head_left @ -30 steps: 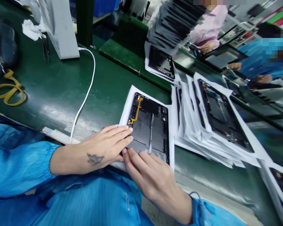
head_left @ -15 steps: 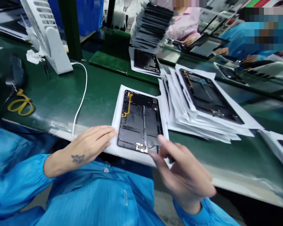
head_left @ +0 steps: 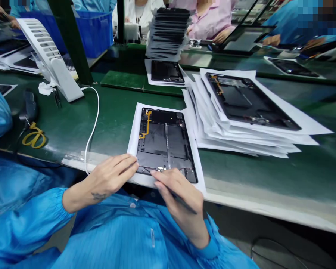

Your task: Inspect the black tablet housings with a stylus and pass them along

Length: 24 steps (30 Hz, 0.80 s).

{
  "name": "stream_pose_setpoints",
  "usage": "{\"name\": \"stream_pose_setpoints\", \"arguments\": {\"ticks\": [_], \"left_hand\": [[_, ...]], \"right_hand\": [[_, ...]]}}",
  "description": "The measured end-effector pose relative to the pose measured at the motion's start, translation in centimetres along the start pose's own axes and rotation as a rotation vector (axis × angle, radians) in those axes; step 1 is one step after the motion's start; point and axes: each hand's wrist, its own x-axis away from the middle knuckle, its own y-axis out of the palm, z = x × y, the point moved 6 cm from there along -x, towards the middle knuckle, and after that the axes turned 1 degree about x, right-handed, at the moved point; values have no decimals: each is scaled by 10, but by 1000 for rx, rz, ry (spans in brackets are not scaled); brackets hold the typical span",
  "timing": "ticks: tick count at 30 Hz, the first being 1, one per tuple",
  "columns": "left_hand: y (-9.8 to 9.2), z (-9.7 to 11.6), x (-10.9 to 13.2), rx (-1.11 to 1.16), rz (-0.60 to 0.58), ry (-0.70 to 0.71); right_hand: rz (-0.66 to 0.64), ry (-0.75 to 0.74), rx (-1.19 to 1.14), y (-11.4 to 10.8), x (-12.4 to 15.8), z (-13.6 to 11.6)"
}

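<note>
In front of me an opened tablet housing [head_left: 156, 144] lies on a white paper sheet [head_left: 133, 127]. An orange flex cable runs down its upper left and a pale strip down its middle. My left hand [head_left: 110, 175] rests with fingers stretched out on the sheet and the housing's lower left edge. Dark tweezers [head_left: 182, 201] are pinched in my right hand [head_left: 182, 198]. Their thin tips reach over the housing's lower edge, left of a small silvery board [head_left: 161, 169]. My right fingers partly hide that board.
To the right stands a stack of paper-interleaved tablet housings [head_left: 249, 101]. A white fan [head_left: 53, 63] with a white cable [head_left: 96, 112] stands at left, near a yellow-tied tool [head_left: 30, 106]. Another dark stack [head_left: 169, 33] rises behind. Co-workers sit across the bench.
My right hand has moved left and down onto the housing's lower edge, and the tweezers now show plainly. My left hand stays at the left edge. The view has shifted slightly.
</note>
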Motion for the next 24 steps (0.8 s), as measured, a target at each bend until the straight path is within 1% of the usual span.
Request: {"name": "stream_pose_setpoints", "arguments": {"ticks": [3, 6, 12, 16, 18, 21, 24], "left_hand": [[-2, 1, -2, 35, 15, 19], [-2, -1, -4, 92, 7, -27], [3, -2, 0, 111, 47, -65], [4, 0, 0, 113, 41, -71], [4, 1, -2, 98, 31, -77], [2, 4, -6, 48, 35, -71], [1, 8, -12, -4, 67, -43]], "right_hand": [[-47, -124, 161, 10, 2, -6], [-58, -180, 230, 13, 3, -9], [-24, -161, 263, 11, 3, -9], [-27, -154, 331, 12, 10, -6], [7, -145, 375, 7, 18, -4], [45, -111, 390, -7, 31, -1], [91, -37, 279, -25, 26, 0]]}}
